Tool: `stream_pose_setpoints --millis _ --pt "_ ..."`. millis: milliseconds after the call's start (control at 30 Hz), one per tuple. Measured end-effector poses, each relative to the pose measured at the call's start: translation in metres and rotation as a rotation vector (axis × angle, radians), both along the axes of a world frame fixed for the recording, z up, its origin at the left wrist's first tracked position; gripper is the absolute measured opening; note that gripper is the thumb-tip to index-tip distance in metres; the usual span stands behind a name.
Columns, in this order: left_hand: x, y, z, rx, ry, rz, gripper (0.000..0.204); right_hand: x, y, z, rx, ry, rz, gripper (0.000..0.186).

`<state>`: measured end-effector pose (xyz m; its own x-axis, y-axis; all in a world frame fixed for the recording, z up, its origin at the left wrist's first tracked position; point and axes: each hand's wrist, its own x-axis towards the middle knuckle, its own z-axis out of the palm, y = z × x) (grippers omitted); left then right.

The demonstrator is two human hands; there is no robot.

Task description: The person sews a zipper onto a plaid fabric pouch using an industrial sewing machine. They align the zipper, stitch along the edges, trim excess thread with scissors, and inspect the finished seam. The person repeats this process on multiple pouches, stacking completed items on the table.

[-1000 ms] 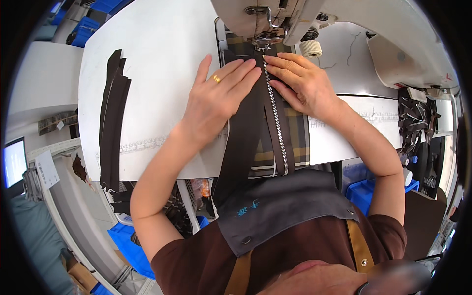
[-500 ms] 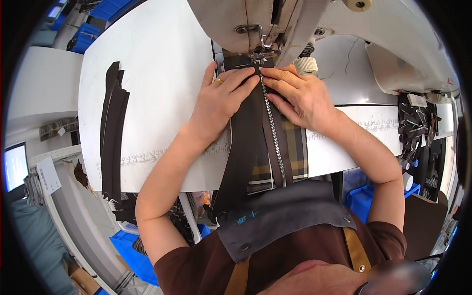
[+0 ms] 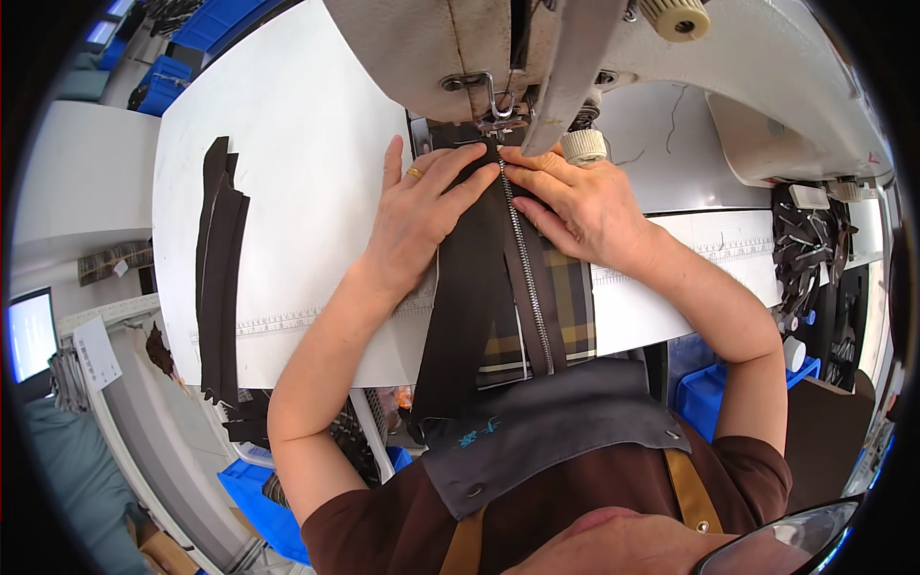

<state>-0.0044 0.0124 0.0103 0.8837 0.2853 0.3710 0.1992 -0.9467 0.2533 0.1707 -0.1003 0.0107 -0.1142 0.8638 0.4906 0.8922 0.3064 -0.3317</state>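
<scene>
Head view shows your left hand (image 3: 419, 216) and right hand (image 3: 575, 201) both pressed flat on a dark fabric strip (image 3: 474, 287), fingers spread only a little and gripping nothing, the fingertips meeting just below the sewing machine (image 3: 537, 57) head. Between the two hands runs a metal zipper (image 3: 525, 278), lying on the strip with plaid cloth (image 3: 573, 307) showing beside it on the right. You have very little room at the top: the machine head hangs right over your fingertips, and a small ribbed knob (image 3: 583, 146) sits just beside your right index finger. To the left the white table (image 3: 307, 144) lies open as far as a stack of dark strips (image 3: 218, 268) well apart from your left hand; to the right the table runs on toward a bundle of dark parts (image 3: 810, 249) near the rim. The needle and foot are hard to make out behind the metal guard, and the upper end of the zipper is hidden there. The near end of the fabric drops over the table edge and is covered by your grey apron (image 3: 546, 422). The zipper's long axis runs from your body straight away toward the machine, leaning slightly left at the far end.
</scene>
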Motion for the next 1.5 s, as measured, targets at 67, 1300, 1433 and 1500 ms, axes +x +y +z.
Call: stream_pose_setpoints --millis 67,1300,1433,1500 --pt "0.001 0.001 -0.002 -0.003 -0.013 -0.002 0.035 0.001 0.0 0.0 -0.008 0.001 0.0 0.022" --pt "0.004 -0.001 0.006 0.0 0.092 0.028 0.046 0.015 0.006 -0.002 -0.064 -0.108 -0.014 0.034" --pt "0.006 0.0 0.006 0.004 0.115 0.023 0.049 0.021 -0.005 0.01 0.004 -0.102 -0.05 0.035" --pt "0.003 -0.003 0.004 0.0 0.111 0.044 0.049 0.029 -0.036 0.039 0.127 -0.085 -0.105 0.037"
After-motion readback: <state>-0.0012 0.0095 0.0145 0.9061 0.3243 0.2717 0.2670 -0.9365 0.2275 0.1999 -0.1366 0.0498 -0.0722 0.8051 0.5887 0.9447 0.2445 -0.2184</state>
